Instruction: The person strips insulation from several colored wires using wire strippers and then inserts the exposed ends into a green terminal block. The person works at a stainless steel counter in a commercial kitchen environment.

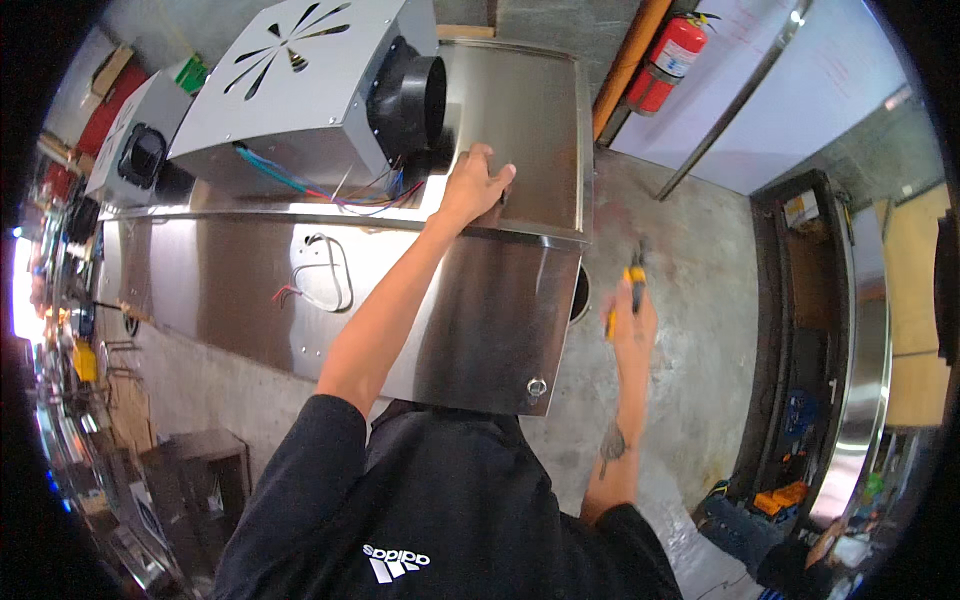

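My left hand (476,188) rests on the steel top beside the black round duct collar (410,95), thumb and fingers apart. A small dark patch shows under its thumb side; I cannot tell whether it is a thing or a shadow. Out to the right, over the floor, my right hand (632,325) is closed round pliers (636,276) with yellow and black handles, their dark jaws pointing away from me. The grey metal box (285,85) with a petal-shaped vent carries that collar, and loose coloured wires (375,198) hang at its lower edge.
A grey cable (345,285) comes out of the steel front panel (470,320), which has a round knob (537,387). A second vented box (140,140) stands far left. Beyond are a fire extinguisher (668,65), an orange pipe (625,70) and a dark shelf frame (775,300).
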Action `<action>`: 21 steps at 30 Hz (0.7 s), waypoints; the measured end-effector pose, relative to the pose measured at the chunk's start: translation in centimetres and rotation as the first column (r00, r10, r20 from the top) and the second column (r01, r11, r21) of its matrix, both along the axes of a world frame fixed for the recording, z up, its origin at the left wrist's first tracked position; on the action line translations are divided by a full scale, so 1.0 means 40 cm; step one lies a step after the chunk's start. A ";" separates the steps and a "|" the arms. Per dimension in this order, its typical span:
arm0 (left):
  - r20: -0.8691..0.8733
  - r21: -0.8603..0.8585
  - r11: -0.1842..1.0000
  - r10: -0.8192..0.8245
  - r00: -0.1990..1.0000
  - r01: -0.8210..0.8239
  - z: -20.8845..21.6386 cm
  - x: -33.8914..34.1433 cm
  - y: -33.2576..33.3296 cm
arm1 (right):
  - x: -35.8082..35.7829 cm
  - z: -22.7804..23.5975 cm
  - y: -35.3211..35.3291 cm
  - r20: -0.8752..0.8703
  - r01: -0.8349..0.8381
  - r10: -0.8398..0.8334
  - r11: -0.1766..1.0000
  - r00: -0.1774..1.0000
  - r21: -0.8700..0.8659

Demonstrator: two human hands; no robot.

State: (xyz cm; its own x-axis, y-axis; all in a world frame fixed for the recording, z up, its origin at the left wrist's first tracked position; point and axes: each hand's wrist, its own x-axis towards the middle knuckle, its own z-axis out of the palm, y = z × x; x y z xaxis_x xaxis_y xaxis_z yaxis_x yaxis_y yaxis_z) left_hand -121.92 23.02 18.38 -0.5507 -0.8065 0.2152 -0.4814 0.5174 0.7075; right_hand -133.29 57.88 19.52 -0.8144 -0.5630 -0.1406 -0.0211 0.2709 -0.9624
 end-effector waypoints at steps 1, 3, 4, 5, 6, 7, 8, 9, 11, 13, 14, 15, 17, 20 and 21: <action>0.021 -0.008 1.000 0.007 1.000 -0.007 -0.006 0.020 0.013 | -0.011 0.036 -0.107 -0.191 -0.038 0.043 0.999 0.981 0.032; 0.043 -0.022 1.000 0.018 0.999 -0.017 -0.004 0.049 0.031 | -0.036 0.066 -0.245 -0.480 -0.117 0.160 0.986 0.863 0.118; 0.039 0.078 0.997 0.027 0.999 -0.030 -0.002 0.065 0.034 | -0.039 0.075 -0.308 -0.519 -0.151 0.215 0.975 0.827 0.164; 0.007 0.041 0.999 0.027 1.000 -0.028 -0.012 0.082 0.034 | -0.050 0.067 -0.364 -0.658 -0.152 0.231 0.973 0.717 0.176; -0.021 -0.002 1.000 0.027 0.999 -0.027 -0.036 0.104 0.026 | -0.055 0.045 -0.416 -0.776 -0.153 0.236 0.972 0.586 0.180; -0.057 -0.062 0.998 0.019 0.998 -0.023 -0.040 0.110 0.005 | -0.057 0.037 -0.469 -0.804 -0.113 0.247 0.969 0.542 0.221; -0.110 -0.072 0.995 0.062 0.992 -0.071 -0.037 0.100 0.013 | -0.056 0.024 -0.500 -0.822 -0.064 0.271 0.959 0.501 0.276; -0.124 -0.031 0.998 0.056 0.991 -0.060 -0.018 0.089 0.025 | -0.052 0.018 -0.520 -0.836 -0.012 0.300 0.943 0.460 0.332; -0.146 0.046 0.998 0.053 0.988 -0.047 0.014 0.079 0.043 | -0.050 0.006 -0.540 -0.839 0.027 0.303 0.936 0.452 0.352; -0.145 -0.034 0.999 0.012 0.989 -0.017 -0.012 0.072 0.026 | -0.034 -0.010 -0.556 -0.876 0.065 0.277 0.943 0.394 0.328; -0.117 -0.023 1.000 -0.021 0.993 0.019 -0.004 0.048 0.032 | -0.042 -0.022 -0.554 -0.877 0.059 0.279 0.944 0.391 0.326; -0.087 -0.010 0.999 -0.049 0.995 0.048 -0.007 0.037 0.038 | -0.047 -0.031 -0.548 -0.877 0.045 0.283 0.945 0.389 0.325; -0.038 -0.093 0.995 -0.044 0.998 0.041 -0.016 0.029 0.042 | -0.037 -0.046 -0.533 -0.892 0.021 0.265 0.956 0.366 0.293; -0.131 -0.262 0.960 0.065 0.989 -0.098 -0.042 0.052 0.081 | 0.008 -0.003 -0.529 -0.935 -0.039 0.202 0.979 0.291 0.200; -0.190 -0.327 0.931 0.104 0.976 -0.163 -0.032 0.065 0.096 | 0.013 -0.005 -0.532 -0.925 -0.072 0.243 0.970 0.293 0.232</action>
